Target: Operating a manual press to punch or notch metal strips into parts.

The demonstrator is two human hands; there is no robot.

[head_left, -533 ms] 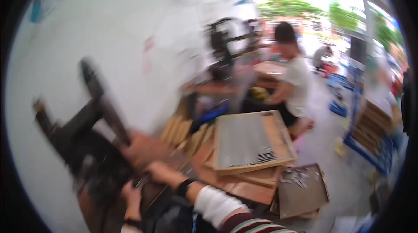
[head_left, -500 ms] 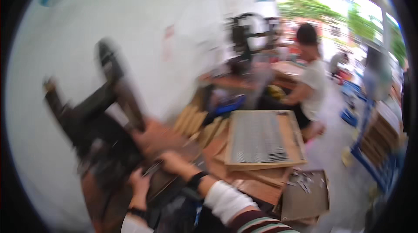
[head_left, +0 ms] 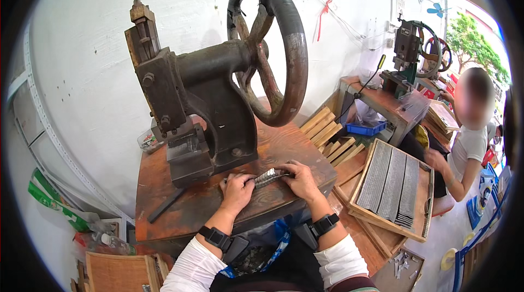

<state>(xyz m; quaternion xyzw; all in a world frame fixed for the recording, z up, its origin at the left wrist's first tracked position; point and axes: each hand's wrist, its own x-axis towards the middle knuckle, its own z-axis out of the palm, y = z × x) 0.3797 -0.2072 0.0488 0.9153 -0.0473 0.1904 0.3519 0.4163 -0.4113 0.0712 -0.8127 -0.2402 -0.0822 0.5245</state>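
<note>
A short curved row of small shiny metal pieces [head_left: 266,178] lies at the front of the wooden workbench [head_left: 289,150]. My left hand [head_left: 238,191] is closed round its left end. At the right end, my right hand [head_left: 300,180] pinches it with fingers bent. Just beyond my hands stands a dark hand-wheel press [head_left: 221,101], its large spoked wheel [head_left: 297,57] on the right side. A dark flat bar [head_left: 166,205] rests on the bench left of my left hand.
To my right, a wooden tray [head_left: 363,204] bears rows of grey metal pieces. Below it, a smaller tray [head_left: 390,278] has loose pieces. Wooden strips [head_left: 322,128] and a blue bin [head_left: 367,129] lie beyond. A co-worker [head_left: 466,144] sits at the right near another press [head_left: 406,54].
The view has swung left and steadied, so the press and bench now fill the middle. My hands show sharply, with the metal row between them.
</note>
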